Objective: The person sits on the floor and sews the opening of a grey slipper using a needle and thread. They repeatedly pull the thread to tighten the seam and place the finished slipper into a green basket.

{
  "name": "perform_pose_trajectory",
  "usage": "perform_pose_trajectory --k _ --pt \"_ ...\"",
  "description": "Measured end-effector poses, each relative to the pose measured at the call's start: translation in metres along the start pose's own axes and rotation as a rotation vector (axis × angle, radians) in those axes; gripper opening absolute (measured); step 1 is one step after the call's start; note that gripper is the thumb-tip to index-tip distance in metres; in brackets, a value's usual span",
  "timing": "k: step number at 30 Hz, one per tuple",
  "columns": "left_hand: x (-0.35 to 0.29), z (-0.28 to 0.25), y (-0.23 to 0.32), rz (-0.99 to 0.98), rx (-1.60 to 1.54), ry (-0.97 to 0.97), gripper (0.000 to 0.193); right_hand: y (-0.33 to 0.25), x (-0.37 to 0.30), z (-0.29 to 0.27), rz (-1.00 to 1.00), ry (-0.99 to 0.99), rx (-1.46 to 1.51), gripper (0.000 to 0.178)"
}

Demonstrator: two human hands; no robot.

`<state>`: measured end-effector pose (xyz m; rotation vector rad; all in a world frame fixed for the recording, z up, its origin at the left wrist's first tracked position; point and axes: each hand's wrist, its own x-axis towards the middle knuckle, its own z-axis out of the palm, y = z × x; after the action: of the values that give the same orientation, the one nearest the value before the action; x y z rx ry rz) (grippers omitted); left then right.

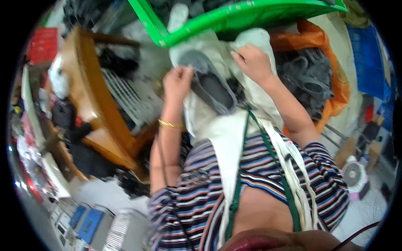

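Note:
A dark grey shoe (215, 90) with a paler rim lies slanted over my lap, on white cloth (201, 113). My left hand (178, 81) is closed in a pinch at the shoe's upper left edge. To the right and apart from the shoe, my right hand (253, 62) is raised over my right leg with its fingers pressed together. Whatever those fingers hold, if anything, is too small to make out. The picture is slightly blurred.
A green crate (201, 26) with dark pieces stands ahead of my knees. At my right is an orange sack (341, 79) of grey shoe parts (310, 83). A brown wooden frame (79, 83) stands at my left. A small fan (354, 173) sits at the lower right.

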<state>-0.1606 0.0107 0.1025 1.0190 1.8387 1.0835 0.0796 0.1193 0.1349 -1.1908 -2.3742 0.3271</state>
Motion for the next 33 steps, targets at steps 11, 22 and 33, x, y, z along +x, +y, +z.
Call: perform_pose_trajectory --k 11,22,33 --pt "-0.057 0.041 0.045 -0.316 -0.445 -0.055 0.025 -0.055 -0.019 0.010 1.076 -0.061 2.169 0.023" --pt "-0.061 0.050 -0.011 -0.030 -0.293 0.114 0.021 -0.054 -0.061 -0.002 0.920 -0.124 2.252 0.022" --pt "-0.059 0.035 0.066 0.282 0.212 0.096 0.017 -0.073 -0.040 -0.041 0.048 0.129 0.909 0.011"
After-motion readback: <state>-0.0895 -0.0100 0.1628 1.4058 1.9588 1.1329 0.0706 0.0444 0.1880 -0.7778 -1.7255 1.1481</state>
